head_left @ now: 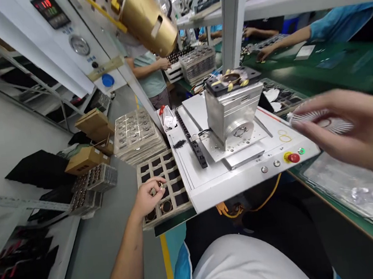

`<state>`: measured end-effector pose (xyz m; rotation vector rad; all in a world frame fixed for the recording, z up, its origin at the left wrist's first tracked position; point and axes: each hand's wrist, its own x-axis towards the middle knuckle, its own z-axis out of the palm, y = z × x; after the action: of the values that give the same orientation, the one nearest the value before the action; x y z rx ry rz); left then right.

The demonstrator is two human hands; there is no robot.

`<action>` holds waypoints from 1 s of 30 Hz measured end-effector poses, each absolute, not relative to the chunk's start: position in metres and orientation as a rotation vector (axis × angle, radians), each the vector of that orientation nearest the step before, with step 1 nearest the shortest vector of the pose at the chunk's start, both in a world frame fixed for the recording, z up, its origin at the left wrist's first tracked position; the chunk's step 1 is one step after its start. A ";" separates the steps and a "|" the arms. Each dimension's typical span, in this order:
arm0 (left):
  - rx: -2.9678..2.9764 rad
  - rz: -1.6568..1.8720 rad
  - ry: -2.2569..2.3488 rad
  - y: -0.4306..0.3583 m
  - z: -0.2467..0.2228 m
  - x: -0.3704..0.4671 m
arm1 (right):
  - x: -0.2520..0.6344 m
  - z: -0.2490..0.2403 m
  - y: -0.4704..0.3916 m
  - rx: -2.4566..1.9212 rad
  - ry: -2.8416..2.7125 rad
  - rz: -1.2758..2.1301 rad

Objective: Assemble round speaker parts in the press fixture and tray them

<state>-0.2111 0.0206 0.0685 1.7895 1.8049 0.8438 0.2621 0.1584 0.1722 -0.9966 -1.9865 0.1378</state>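
Note:
My left hand (150,196) is over a compartment tray (188,203), its thumb and fingers pinched on a small part with a gold edge, mostly hidden. Below the hand, two round dark pieces with gold rims (166,206) sit in the front compartments. At the far right, close to the camera, my right hand (348,127) is closed around a white ribbed disc (333,125). Between the hands stands a metal block fixture (230,112) on a white machine base (211,185). A black plate with a round opening (233,80) tops the fixture.
A gold cylinder head (150,21) hangs above the fixture. A red stop button (294,158) is on the base's front edge. Stacked trays (137,135) stand behind the left tray. Plastic sheeting (354,188) lies at right. Co-workers' arms (291,39) show across the green bench.

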 end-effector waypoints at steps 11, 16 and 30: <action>2.148 1.548 1.457 0.103 0.176 -0.129 | 0.169 0.293 0.292 -0.898 -2.518 0.427; 2.417 1.482 1.409 0.173 0.248 -0.068 | 0.181 0.274 0.284 -0.651 -2.030 0.576; 2.753 0.708 1.273 0.219 0.278 -0.030 | 0.325 0.125 0.159 -1.184 -1.466 0.875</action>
<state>-0.0299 0.2194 0.2784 2.7533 1.2735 0.7083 0.3246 0.1591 0.1249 -1.1839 -1.4659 0.8752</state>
